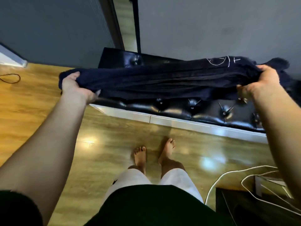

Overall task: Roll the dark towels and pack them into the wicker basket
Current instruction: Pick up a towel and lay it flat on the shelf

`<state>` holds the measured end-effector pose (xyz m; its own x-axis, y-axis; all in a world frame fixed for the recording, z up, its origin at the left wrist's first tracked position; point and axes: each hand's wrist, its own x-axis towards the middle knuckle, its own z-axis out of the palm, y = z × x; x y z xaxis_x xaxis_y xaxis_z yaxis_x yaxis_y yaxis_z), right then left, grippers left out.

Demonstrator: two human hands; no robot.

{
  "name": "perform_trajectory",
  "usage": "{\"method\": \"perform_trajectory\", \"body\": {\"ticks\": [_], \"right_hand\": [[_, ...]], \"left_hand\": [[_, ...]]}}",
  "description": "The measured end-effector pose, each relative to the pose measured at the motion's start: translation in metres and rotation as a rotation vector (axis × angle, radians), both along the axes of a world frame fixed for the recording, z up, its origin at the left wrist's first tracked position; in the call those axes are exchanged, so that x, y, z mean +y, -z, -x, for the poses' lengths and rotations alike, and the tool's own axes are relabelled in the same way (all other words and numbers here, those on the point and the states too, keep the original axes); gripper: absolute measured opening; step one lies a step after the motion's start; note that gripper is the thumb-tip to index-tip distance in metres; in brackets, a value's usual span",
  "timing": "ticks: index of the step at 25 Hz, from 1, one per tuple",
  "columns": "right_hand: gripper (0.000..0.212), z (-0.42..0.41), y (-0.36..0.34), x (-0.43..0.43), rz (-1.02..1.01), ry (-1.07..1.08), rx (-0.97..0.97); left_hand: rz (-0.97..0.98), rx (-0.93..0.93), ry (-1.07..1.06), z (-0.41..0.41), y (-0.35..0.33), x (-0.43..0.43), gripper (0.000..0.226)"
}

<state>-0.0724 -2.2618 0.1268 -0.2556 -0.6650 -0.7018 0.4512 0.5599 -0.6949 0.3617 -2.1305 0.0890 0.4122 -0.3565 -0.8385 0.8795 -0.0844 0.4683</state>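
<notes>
Towel [162, 79], dark navy, stretched across frame centre above black tufted bench [187, 106]; long axis left-right, white embroidery toward right end. Left hand [76, 85] and right hand [259, 82] each grip bunched end. Step: straightening before rolling. Next likely: lay flat, roll lengthwise. Basket not visible.

Left hand [76, 85], right hand [260, 82]: curled, apart.
</notes>
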Motion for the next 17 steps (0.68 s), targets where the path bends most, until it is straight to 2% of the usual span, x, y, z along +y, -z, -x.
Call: {"method": "perform_trajectory", "body": {"ticks": [4, 6, 9, 11, 12, 14, 17], "right_hand": [[0.028, 0.003, -0.022, 0.03, -0.095, -0.036, -0.01], [0.034, -0.004, -0.035, 0.053, -0.051, -0.176, 0.009], [0.06, -0.035, -0.054, 0.086, 0.014, -0.371, -0.038], [0.062, -0.061, -0.059, 0.111, 0.007, -0.492, -0.085], [0.059, -0.072, -0.059, 0.123, -0.007, -0.534, -0.113], [0.038, -0.098, -0.066, 0.169, -0.008, -0.636, -0.139], [0.02, -0.153, -0.09, 0.259, -0.005, -0.874, -0.14]], "left_hand": [[0.008, -0.099, -0.08, -0.01, -0.047, 0.085, 0.023], [0.034, -0.16, -0.182, -0.009, -0.068, 0.146, 0.025], [0.058, -0.17, -0.44, 0.019, -0.096, 0.253, 0.021], [0.029, -0.182, -0.58, 0.038, -0.105, 0.325, 0.029], [-0.003, -0.184, -0.639, 0.049, -0.11, 0.357, 0.032], [-0.051, -0.2, -0.784, 0.072, -0.123, 0.433, 0.033], [-0.032, -0.224, -1.003, 0.106, -0.143, 0.552, 0.021]]}}
